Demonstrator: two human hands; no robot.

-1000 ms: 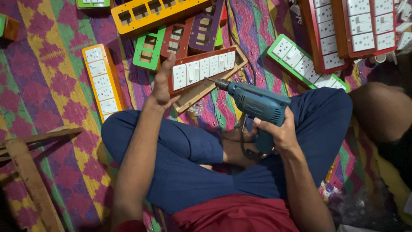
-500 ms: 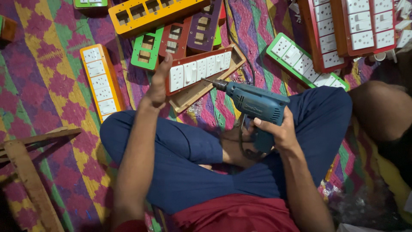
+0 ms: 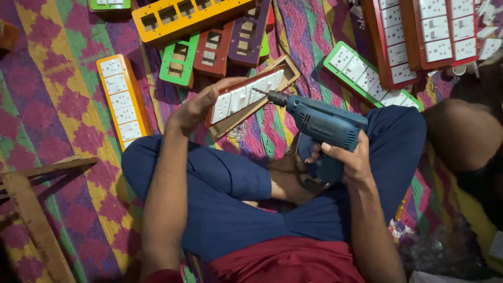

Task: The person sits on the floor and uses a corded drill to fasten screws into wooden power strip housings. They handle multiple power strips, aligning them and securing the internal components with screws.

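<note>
Left hand (image 3: 196, 107): fingers curled over the near end of a red switch board (image 3: 246, 97), gripping its edge. The board, fitted with white switches and sockets, lies tilted on a bare wooden frame (image 3: 283, 71) on the mat, just ahead of the person's crossed legs.

Right hand (image 3: 348, 162): wrapped round the handle of a blue drill (image 3: 322, 126), fingers closed on the grip. The drill points left and slightly away; its bit tip (image 3: 257, 90) sits at the top face of the red board, touching or just above it, which one cannot be told.

Mat (image 3: 63, 105): woven, in purple, yellow and green zigzag, under everything.

Orange board (image 3: 123, 99): with white sockets, flat on the mat to the left of the left hand, apart from it.

Green board (image 3: 367, 76): with white sockets, to the right of the drill, lying at an angle.

Empty cases (image 3: 209, 31): orange, green, red and purple, with open cut-outs, grouped beyond the red board.

Red boards (image 3: 419, 36): filled, stacked at upper right.

Wooden stool part (image 3: 31, 209): at lower left.

Another person's knee (image 3: 461, 131): at the right edge.
</note>
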